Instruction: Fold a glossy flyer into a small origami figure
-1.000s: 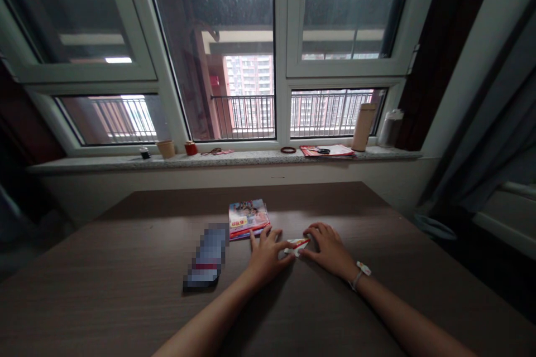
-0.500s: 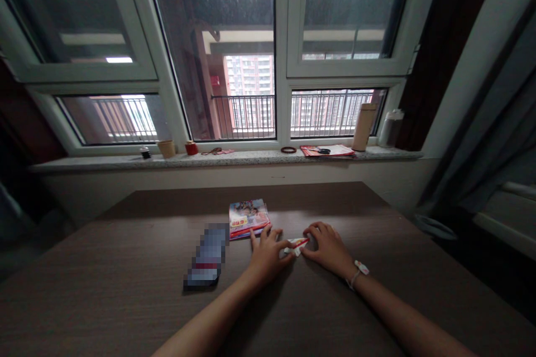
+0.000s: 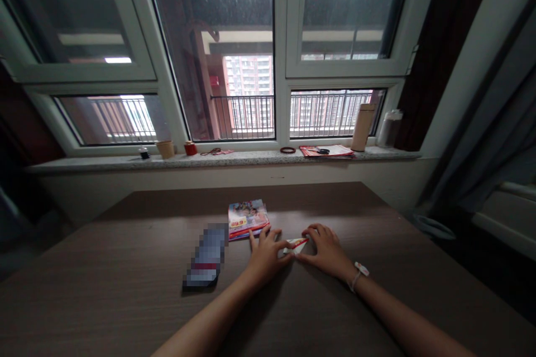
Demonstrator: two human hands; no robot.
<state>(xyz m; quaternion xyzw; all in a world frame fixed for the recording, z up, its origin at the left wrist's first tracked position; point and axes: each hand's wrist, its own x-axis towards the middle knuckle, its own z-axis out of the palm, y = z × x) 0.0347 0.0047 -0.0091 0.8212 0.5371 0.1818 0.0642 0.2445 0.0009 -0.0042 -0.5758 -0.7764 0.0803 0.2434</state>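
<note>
A small folded piece of white and red paper [image 3: 296,244] lies on the dark wooden table [image 3: 125,312] between my two hands. My left hand [image 3: 264,255] rests on the table with its fingertips pressed on the paper's left end. My right hand [image 3: 327,249], with a band at the wrist, has its fingers curled and pinches the paper's right end. A stack of colourful printed leaflets [image 3: 247,217] lies just beyond my left hand. A dark flat object [image 3: 208,255], blurred out, lies to the left of it.
A stone window sill [image 3: 234,159] runs behind the table with a paper cup [image 3: 166,149], a small red pot [image 3: 190,148], a ring [image 3: 288,150], papers with scissors [image 3: 326,151], a tall tan flask [image 3: 362,126] and a jar [image 3: 389,128]. Grey curtains [image 3: 494,139] hang at right.
Both hands stay on the paper. My right hand has shifted slightly left and its fingers have worked along the fold; the paper has barely moved.
</note>
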